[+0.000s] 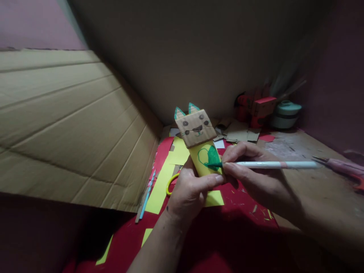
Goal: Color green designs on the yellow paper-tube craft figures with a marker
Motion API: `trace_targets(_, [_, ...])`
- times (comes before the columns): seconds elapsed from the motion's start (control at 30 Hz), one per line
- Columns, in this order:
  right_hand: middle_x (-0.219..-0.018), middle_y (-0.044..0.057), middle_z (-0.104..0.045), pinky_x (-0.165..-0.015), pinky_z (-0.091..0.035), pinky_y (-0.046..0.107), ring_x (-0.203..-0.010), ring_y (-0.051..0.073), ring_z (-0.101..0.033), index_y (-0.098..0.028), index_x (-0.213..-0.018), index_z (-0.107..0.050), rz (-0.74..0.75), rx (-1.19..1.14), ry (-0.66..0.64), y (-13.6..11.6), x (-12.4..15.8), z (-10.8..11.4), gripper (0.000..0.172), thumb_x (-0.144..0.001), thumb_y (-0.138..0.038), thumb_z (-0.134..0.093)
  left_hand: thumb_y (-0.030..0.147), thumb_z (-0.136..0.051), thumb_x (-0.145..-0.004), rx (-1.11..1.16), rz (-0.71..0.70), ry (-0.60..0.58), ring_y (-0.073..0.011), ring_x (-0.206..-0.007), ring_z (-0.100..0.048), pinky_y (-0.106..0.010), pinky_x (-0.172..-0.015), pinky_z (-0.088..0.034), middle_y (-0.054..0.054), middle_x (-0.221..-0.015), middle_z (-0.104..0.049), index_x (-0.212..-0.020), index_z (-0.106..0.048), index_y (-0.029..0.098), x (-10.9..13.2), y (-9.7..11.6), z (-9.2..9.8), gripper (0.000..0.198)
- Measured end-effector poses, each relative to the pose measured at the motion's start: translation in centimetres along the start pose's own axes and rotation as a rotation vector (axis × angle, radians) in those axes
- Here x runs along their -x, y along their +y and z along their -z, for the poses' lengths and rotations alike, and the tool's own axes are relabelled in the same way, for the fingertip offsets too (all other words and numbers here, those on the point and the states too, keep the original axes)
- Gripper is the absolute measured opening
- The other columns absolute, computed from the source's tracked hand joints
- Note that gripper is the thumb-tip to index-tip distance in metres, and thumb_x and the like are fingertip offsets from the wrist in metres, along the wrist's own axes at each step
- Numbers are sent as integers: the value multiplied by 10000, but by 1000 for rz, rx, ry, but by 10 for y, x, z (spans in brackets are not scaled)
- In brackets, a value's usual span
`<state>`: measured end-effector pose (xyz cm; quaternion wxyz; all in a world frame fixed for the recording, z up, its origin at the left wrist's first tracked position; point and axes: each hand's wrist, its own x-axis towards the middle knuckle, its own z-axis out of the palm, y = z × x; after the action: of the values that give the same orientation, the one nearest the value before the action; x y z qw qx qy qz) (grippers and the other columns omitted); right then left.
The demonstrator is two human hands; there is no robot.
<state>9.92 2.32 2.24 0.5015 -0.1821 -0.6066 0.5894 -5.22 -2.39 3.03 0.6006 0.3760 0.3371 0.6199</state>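
My left hand (191, 189) is closed around the yellow body of a cardboard cat figure (196, 131), holding it upright. The figure has a brown cardboard head with a drawn face and two teal-edged ears. A green shape is partly coloured in on its yellow body. My right hand (256, 174) pinches a white marker (273, 165) with a green tip. The tip touches the green shape on the yellow body.
A large sheet of corrugated cardboard (71, 125) leans at the left. Red paper (227, 227) and yellow paper (162, 182) lie below my hands. A yellow scissor handle (170, 182) peeks out. Cardboard scraps, red boxes (260, 108) and a teal container (286, 113) sit behind. Pink-handled scissors (341, 167) lie at right.
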Motion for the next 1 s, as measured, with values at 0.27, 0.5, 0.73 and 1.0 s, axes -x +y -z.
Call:
trace_targets(0.27, [-741,-23,-750,-505,-544,205,-555,112,-673,-260,-895,-748,-12,-66,18,4,-1,-1,89,-909,-267,-836,137,-837,-641,-10,-12,-13,-202,-779,-725,-357,-833,-593,-23,-829,-764,-901,-757,175,-1,-2,0,275])
trace_targets(0.5, [-709,-33,-730,-526,-548,185,-570,101,-676,-250,-848,-746,-28,-87,-17,4,-2,0,107,-911,-222,-828,143,-872,-616,0,-12,-6,-234,-776,-741,-390,-805,-614,-25,-843,-759,-922,-743,174,0,-1,0,333])
trace_targets(0.73, [-735,-29,-737,-511,-527,195,-557,102,-653,-252,-869,-740,-17,-52,5,4,0,0,104,-912,-269,-833,111,-870,-610,23,-15,-16,-204,-774,-718,-344,-796,-596,-20,-841,-762,-921,-747,165,-1,-1,1,338])
trace_targets(1.0, [-716,-25,-733,-491,-530,218,-539,119,-653,-250,-871,-730,-37,-65,9,3,-1,-2,104,-904,-248,-828,159,-889,-621,-24,-43,5,-239,-842,-749,-386,-856,-605,-32,-904,-789,-1006,-767,183,-2,-1,0,404])
